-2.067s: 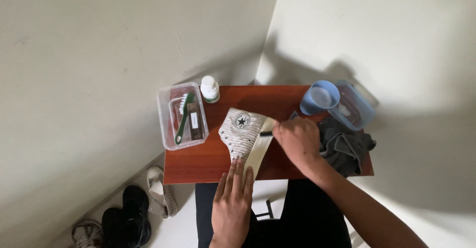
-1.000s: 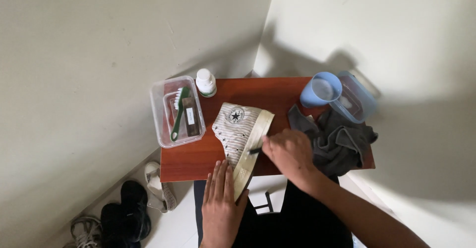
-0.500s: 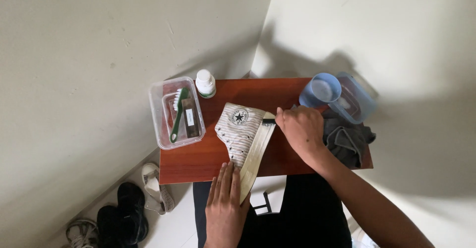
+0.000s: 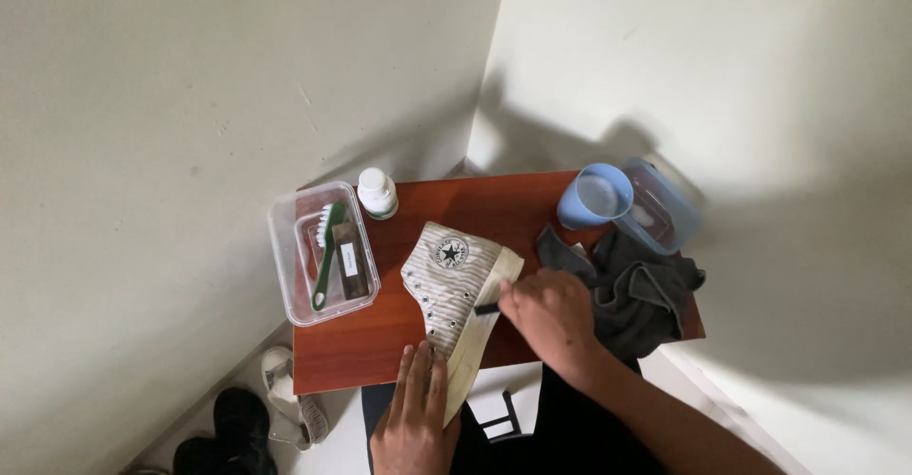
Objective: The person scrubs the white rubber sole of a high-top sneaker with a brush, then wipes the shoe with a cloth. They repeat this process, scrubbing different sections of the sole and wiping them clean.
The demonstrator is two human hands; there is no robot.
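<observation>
A cream striped high-top shoe [image 4: 451, 280] lies on its side on the red-brown table [image 4: 494, 204], sole edge facing right. My left hand [image 4: 415, 418] lies flat, fingers together, pressing the shoe's toe end at the table's near edge. My right hand [image 4: 549, 318] is closed around a small dark tool [image 4: 486, 310] whose tip touches the pale sole rim.
A clear plastic tub [image 4: 323, 252] with a green brush sits at the table's left. A white bottle [image 4: 377, 193] stands behind the shoe. A blue cup [image 4: 594, 196], a clear blue container [image 4: 665, 211] and a dark grey cloth [image 4: 636, 290] lie at right. Shoes [image 4: 237, 427] lie on the floor.
My right hand has been sliding back and forth along the sole rim, now lower than half a second ago. My left hand stays on the toe end.
</observation>
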